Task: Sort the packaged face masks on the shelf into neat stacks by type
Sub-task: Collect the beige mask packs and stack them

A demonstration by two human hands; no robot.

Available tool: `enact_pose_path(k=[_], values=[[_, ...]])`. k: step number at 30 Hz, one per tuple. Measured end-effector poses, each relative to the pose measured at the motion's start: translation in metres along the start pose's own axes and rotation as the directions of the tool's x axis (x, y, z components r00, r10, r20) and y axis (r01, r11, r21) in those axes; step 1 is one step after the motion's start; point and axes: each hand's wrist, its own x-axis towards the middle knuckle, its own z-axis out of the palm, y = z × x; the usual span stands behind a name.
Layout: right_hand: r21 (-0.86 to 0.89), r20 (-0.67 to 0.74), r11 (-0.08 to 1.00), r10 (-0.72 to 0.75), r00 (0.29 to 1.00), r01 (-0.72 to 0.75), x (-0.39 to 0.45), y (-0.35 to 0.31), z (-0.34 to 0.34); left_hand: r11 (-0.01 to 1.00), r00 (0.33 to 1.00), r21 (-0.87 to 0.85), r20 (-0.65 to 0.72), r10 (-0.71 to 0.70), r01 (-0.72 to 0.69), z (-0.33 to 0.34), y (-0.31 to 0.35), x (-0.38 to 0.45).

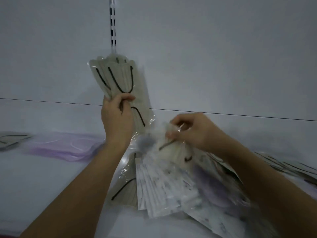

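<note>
Shelf (51, 186) runs across the lower frame; back panel (205, 57) behind it, slotted upright (113, 23) at 12 o'clock. Left hand (116, 119) at centre holds a fan of packaged masks (116, 78) upright, in front of the panel. Right hand (193, 129) at 3 o'clock from it, on a loose pile of packs (168, 189) lying at 5 o'clock. Flat stack (65, 146) at 9 o'clock on the shelf; another pack (12, 139) at far left edge.

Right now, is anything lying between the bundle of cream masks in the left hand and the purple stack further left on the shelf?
Nothing visible does. The left hand holds the cream masks upright above the shelf, and the purple stack lies just left of the wrist.
</note>
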Motion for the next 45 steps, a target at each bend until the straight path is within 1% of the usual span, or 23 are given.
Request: enact_pose_path(k=[1,3,5,6,8,9,10,12,13,15,17,19,20,22,23,25,28,30,32,35,38,42,45], values=[[0.098,-0.145,0.995,-0.01,0.989,0.025,0.001,-0.003,-0.005,0.999,1.0,-0.015,0.003,-0.031,0.031,-0.001,0.002,0.0],[0.208,-0.383,0.971,-0.028,0.923,0.116,0.004,-0.005,-0.016,0.996,0.996,-0.04,0.045,-0.082,0.084,-0.001,0.009,-0.003],[0.142,-0.499,0.971,-0.098,0.861,0.193,0.004,-0.006,-0.016,0.995,0.982,-0.05,0.177,-0.071,0.081,-0.002,0.017,-0.008],[0.06,-0.509,0.972,-0.167,0.845,0.228,0.003,-0.006,-0.012,0.992,0.955,-0.099,0.292,-0.051,0.083,-0.003,0.021,-0.01],[-0.165,-0.428,0.942,-0.336,0.839,0.293,0.003,-0.001,0.001,0.952,0.838,-0.235,0.544,-0.039,0.197,-0.004,0.032,-0.015],[-0.248,-0.346,0.914,-0.394,0.852,0.322,0.002,0.001,0.007,0.939,0.791,-0.253,0.611,-0.032,0.233,-0.002,0.035,-0.018],[-0.286,-0.262,0.895,-0.416,0.871,0.342,0.003,0.004,0.012,0.948,0.771,-0.234,0.637,-0.018,0.216,0.0,0.037,-0.02],[-0.272,-0.197,0.893,-0.416,0.888,0.358,0.003,0.008,0.013,0.98,0.807,-0.156,0.591,-0.011,0.127,0.006,0.037,-0.023],[-0.247,-0.242,0.906,-0.402,0.883,0.345,0.003,0.008,0.01,0.984,0.834,-0.134,0.551,-0.025,0.118,0.007,0.034,-0.022],[-0.174,-0.425,0.953,-0.301,0.854,0.249,0.002,0.005,0.002,0.973,0.867,-0.155,0.493,-0.073,0.17,0.006,0.03,-0.02],[0.004,-0.524,0.995,-0.08,0.848,0.096,0.004,0.003,-0.004,0.952,0.872,-0.225,0.483,-0.078,0.209,0.004,0.028,-0.016],[0.267,-0.389,0.963,0.149,0.909,-0.043,0.006,0.002,-0.007,0.942,0.865,-0.26,0.498,-0.057,0.212,0.004,0.03,-0.017],[0.361,-0.285,0.929,0.189,0.94,-0.077,0.006,0.003,-0.006,0.94,0.864,-0.267,0.501,-0.053,0.213,0.005,0.03,-0.019],[0.437,-0.14,0.897,0.139,0.98,-0.065,0.006,0.011,0.0,0.94,0.85,-0.265,0.525,-0.044,0.213,0.006,0.03,-0.022],[0.443,-0.119,0.896,0.104,0.987,-0.041,0.005,0.014,0.003,0.944,0.834,-0.26,0.551,-0.029,0.205,0.006,0.03,-0.024],[0.455,-0.158,0.89,0.085,0.984,-0.004,0.004,0.014,0.005,0.939,0.798,-0.276,0.603,0.003,0.206,0.008,0.031,-0.027],[0.481,-0.191,0.877,0.086,0.978,0.017,0.004,0.017,0.001,0.892,0.781,-0.392,0.621,0.074,0.227,0.01,0.028,-0.027],[0.45,-0.19,0.892,0.045,0.981,0.046,0.005,0.017,0.0,0.877,0.792,-0.419,0.605,0.076,0.236,0.011,0.028,-0.028],[0.422,-0.215,0.9,-0.016,0.976,0.107,0.004,0.012,0.001,0.875,0.831,-0.436,0.552,0.074,0.211,0.01,0.032,-0.027],[0.441,-0.238,0.878,-0.087,0.968,0.187,0.005,0.006,0.003,0.843,0.868,-0.512,0.481,0.12,0.168,0.009,0.036,-0.022],[0.462,-0.203,0.874,-0.06,0.977,0.15,0.004,0.003,0.004,0.877,0.85,-0.448,0.518,0.095,0.175,0.009,0.037,-0.024],[0.546,-0.17,0.837,0.064,0.983,0.04,0.006,0.005,0.003,0.888,0.767,-0.378,0.64,0.045,0.263,0.014,0.032,-0.032],[0.461,-0.109,0.884,0.14,0.984,-0.075,0.013,0.008,-0.002,0.908,0.777,-0.349,0.628,0.044,0.231,0.015,0.028,-0.031]])
